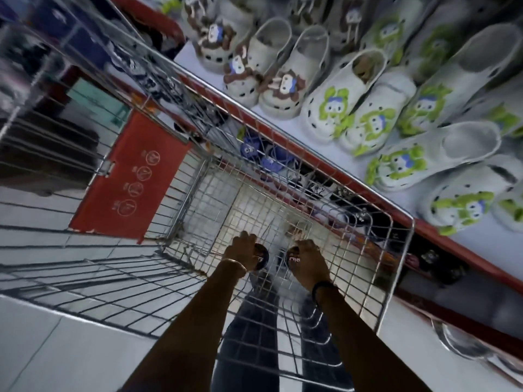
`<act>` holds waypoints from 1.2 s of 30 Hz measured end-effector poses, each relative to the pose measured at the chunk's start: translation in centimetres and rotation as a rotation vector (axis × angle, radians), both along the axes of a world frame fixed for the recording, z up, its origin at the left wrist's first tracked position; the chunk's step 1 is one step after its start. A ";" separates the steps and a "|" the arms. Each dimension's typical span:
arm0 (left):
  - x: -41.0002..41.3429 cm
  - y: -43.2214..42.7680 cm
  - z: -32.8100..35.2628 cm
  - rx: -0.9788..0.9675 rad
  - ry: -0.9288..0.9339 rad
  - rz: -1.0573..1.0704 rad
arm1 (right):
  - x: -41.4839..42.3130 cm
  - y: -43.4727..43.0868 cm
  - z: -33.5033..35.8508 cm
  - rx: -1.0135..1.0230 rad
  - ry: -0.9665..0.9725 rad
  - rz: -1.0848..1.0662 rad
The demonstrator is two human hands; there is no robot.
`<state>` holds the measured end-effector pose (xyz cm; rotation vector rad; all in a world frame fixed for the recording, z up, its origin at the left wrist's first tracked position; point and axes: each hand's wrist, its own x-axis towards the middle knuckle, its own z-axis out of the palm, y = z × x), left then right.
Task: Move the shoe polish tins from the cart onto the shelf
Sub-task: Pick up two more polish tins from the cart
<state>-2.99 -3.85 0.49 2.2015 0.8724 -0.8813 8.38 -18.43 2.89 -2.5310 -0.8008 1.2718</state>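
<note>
Both my arms reach down into a wire shopping cart (396, 250). My left hand (242, 251) is closed around a round black shoe polish tin (261, 260) with pale lettering. My right hand (307, 260) grips a second black tin (293, 259) just beside it. Both tins sit low in the basket near its wire floor, a short gap between them. The shelf (353, 165) runs diagonally along the cart's right side, with a red front edge and a white top.
White clogs with brown (283, 86) and green (336, 108) cartoon charms crowd the shelf top. Darker shoes fill a lower shelf level behind the cart wire. A red child-seat flap (127, 179) hangs at the cart's far end. Pale floor tiles lie on the left.
</note>
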 end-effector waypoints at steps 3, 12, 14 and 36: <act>-0.8 -1.0 -2.6 -0.001 0.059 -0.059 | -1.2 -1.6 -2.4 -0.023 -0.016 -0.030; -1.1 -2.7 -5.4 0.110 0.015 -0.100 | -2.0 -2.2 -5.3 -0.009 -0.133 -0.016; -0.7 -2.5 -5.3 0.091 -0.008 -0.110 | -1.9 -2.1 -5.6 0.015 -0.158 0.001; 7.0 0.9 17.4 0.283 -0.398 -0.070 | 6.4 -0.4 15.6 0.410 -0.181 -0.165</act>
